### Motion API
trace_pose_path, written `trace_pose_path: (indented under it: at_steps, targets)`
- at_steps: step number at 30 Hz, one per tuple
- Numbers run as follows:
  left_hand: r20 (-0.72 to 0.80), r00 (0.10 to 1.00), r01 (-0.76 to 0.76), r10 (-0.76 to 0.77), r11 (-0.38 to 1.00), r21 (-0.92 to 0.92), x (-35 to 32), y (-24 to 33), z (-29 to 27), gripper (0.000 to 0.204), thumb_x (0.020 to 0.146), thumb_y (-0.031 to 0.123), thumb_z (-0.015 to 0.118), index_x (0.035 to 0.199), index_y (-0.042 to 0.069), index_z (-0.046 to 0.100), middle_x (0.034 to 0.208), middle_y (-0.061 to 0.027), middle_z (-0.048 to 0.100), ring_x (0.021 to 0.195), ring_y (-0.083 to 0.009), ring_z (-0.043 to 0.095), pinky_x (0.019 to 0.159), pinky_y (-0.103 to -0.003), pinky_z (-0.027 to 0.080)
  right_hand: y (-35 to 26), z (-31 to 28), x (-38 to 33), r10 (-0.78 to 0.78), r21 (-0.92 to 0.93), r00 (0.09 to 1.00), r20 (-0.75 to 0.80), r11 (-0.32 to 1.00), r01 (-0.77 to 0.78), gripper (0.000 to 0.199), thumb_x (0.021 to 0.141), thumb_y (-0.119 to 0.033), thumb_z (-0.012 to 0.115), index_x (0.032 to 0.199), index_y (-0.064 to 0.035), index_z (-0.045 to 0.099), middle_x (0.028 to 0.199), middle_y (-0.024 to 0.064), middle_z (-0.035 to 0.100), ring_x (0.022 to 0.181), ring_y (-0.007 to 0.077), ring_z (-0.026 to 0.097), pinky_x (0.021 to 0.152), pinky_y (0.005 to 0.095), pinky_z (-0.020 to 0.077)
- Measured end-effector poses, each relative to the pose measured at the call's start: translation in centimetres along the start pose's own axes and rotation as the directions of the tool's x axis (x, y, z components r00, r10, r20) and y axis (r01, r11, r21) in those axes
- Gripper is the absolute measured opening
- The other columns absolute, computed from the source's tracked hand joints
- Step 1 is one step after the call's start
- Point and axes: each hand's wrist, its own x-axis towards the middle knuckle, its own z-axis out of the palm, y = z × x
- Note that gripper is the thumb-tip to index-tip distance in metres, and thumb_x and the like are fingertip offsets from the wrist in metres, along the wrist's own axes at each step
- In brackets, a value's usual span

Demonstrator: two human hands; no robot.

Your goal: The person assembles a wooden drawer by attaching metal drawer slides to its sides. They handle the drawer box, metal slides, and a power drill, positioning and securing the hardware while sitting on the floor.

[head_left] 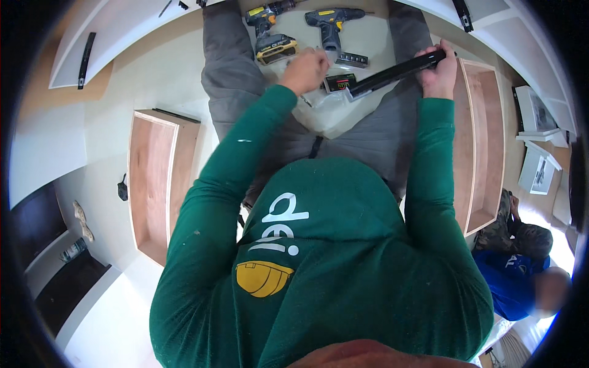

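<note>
Head view: the right hand [438, 73] has its fingers wrapped around one end of a single black drawer slide [396, 73], which slants across the right thigh, its far end near one small dark box [339, 83]. The left hand's [305, 72] fingers are curled; blur hides whether they hold anything. Beyond it lie two cordless drills [329, 17]. Two wooden drawer boxes [151, 175] flank the legs, one per side.

Note motion blur over the bare left hand [305, 70]; cannot determine grip. Note upper-edge cropping of the grey-trousered legs [228, 61] and blurring over the head [550, 292] of the blue-shirted person [504, 285].
</note>
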Motion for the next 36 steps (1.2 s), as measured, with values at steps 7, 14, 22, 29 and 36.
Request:
trace_pose_path:
  at_steps: [7,14,22,29,36]
  targets:
    - [0.082,0.995,0.022,-0.060,0.914,0.406,-2.7,-0.3,5.9,0.050,0.075,0.032,0.085,0.115,0.012,0.064,0.125,-0.0191,0.057,0.120,-0.0396,0.057,0.096,-0.057,0.048,0.7,-1.2,1.2,0.098,-0.003,0.995,0.003,0.995,-0.098,0.022,0.097,-0.022,0.064,0.082,-0.0103,0.051,0.069,0.0047,0.053,0.063,0.0198,0.054,0.060,0.0356,0.0497]
    - [0.191,0.968,-0.235,0.163,0.857,0.460,2.2,0.6,-3.7,0.053,0.079,0.036,0.082,0.123,0.011,0.066,0.122,-0.0169,0.061,0.109,-0.0309,0.064,0.090,-0.047,0.052,2.7,2.7,0.8,0.125,-0.144,0.986,0.113,0.984,-0.108,0.024,0.095,-0.026,0.070,0.089,-0.0082,0.056,0.072,0.0051,0.055,0.064,0.0203,0.057,0.059,0.0371,0.0510]
    - [0.463,0.878,0.466,-0.121,0.428,-0.774,-2.4,6.5,-4.3,0.049,0.104,0.051,0.052,0.112,0.005,0.065,0.087,-0.0041,0.068,0.069,-0.0154,0.066,0.064,-0.033,0.055,10.0,7.8,-3.7,0.221,-0.273,0.958,0.185,0.948,-0.166,0.024,0.093,-0.027,0.073,0.090,-0.0053,0.063,0.071,0.0047,0.064,0.053,0.0164,0.061,0.044,0.0330,0.0469]
    - [0.364,0.870,0.476,-0.332,0.375,-0.796,-5.5,4.9,-1.1,0.050,0.103,0.054,0.052,0.114,0.006,0.063,0.086,-0.0017,0.066,0.068,-0.0112,0.063,0.059,-0.028,0.052,14.6,5.5,-6.1,0.173,-0.571,0.943,0.282,0.820,0.020,0.036,0.091,-0.028,0.077,0.109,0.0005,0.065,0.088,0.0046,0.067,0.074,0.0142,0.065,0.066,0.0334,0.0548]
    - [0.290,0.847,0.472,-0.446,0.380,-0.796,-7.8,4.2,0.8,0.053,0.104,0.056,0.049,0.121,0.007,0.062,0.083,0.0001,0.061,0.069,-0.0094,0.060,0.060,-0.027,0.052,14.6,4.2,-6.6,0.200,-0.698,0.943,0.266,0.715,0.045,0.030,0.090,-0.023,0.073,0.103,0.0043,0.067,0.084,0.0063,0.069,0.071,0.0147,0.066,0.065,0.0325,0.0573]
